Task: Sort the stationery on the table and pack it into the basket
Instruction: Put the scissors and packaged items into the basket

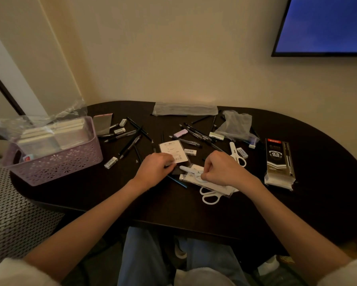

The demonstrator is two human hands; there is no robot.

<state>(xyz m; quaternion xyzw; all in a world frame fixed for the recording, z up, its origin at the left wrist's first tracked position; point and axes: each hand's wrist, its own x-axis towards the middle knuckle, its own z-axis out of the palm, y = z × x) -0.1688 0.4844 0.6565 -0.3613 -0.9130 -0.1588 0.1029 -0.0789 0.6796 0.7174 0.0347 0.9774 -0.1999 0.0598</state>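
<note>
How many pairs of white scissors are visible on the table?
3: one right of the right hand, one under that hand, one nearer the table's front edge. Others may be hidden.

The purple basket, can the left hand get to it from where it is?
Probably yes. The purple basket sits on the table's left end, the same side as the left hand. Only a small eraser and some pens lie flat between them, and the hand could pass over those.

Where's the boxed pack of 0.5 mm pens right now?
In the head view, the pen box stands at the table's right side, beyond the right hand and just right of white scissors.
</note>
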